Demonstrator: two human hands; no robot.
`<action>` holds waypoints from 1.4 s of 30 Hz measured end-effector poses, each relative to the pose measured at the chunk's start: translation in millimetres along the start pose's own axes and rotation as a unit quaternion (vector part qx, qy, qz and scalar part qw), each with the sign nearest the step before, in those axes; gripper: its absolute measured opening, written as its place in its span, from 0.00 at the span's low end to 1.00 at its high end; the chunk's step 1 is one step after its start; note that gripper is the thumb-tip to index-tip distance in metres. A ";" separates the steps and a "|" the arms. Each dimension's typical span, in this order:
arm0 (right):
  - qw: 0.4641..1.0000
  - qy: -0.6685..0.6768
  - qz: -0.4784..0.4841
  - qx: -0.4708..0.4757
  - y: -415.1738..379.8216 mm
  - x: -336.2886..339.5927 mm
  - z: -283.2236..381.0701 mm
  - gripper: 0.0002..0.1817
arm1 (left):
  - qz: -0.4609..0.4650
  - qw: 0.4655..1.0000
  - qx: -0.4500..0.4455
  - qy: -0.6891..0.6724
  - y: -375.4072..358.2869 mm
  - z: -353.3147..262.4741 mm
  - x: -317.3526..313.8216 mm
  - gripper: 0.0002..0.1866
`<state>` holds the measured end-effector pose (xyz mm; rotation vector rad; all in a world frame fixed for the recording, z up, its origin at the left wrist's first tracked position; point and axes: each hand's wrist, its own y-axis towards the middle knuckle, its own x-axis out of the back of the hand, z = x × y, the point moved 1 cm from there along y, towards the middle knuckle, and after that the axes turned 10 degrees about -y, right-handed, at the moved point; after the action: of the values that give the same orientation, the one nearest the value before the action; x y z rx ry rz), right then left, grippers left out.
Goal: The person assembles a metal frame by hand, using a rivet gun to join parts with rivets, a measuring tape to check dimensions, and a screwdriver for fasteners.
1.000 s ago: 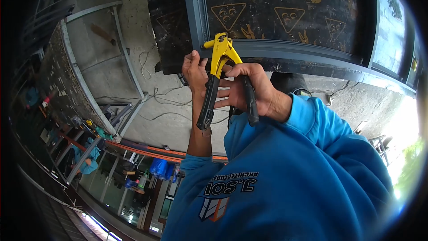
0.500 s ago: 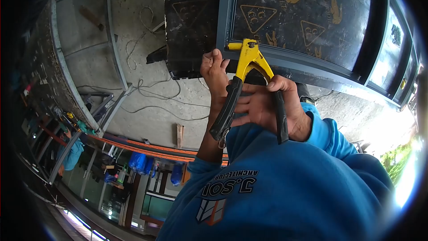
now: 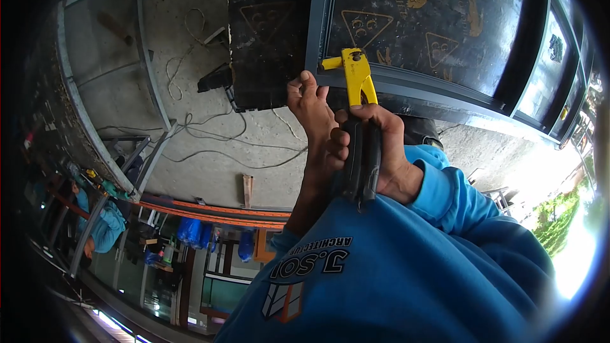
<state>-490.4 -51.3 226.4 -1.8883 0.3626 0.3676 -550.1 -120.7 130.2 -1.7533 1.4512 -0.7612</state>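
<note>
Concrete floor (image 3: 213,184) spreads beneath the work area, crossed by loose cords (image 3: 244,166), with a pale metal stand (image 3: 62,44) at the far left and a short metal piece (image 3: 248,190) lying near the orange bars (image 3: 216,211). Beyond those bars are blue bundles (image 3: 190,230) and, at the lower left, another person (image 3: 109,225) in a blue top, while greenery (image 3: 556,222) shows in the glare at the right. Across the upper part lies a dark board (image 3: 267,57) printed with gold triangles and crocodiles (some of the lettering is legible too), and on it sits a gray metal frame (image 3: 318,19). At the frame's near left corner is a yellow hand riveter (image 3: 359,79), its nose turned sideways to the left against the corner, its black handles reaching back toward the wearer's blue sweatshirt (image 3: 394,267). The right hand (image 3: 387,146) is clenched round both handles, which lie pressed side by side, with the thumb up by the yellow body and the fingers curled over the opposite side. The left hand (image 3: 311,101) is raised just beside the nose, thumb and fingers bent at the frame's corner; whether they grip the edge or merely rest there, I cannot tell.
</note>
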 end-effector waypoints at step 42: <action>0.978 -0.136 0.151 0.051 32.0 46.9 41.5 0.13 | 0.862 0.134 -0.274 0.405 -55.6 -82.6 -47.6 0.50</action>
<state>-464.6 -26.2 165.9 -1.6571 0.4743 0.7870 -595.4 -81.6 222.9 1.4041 3.0143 0.5136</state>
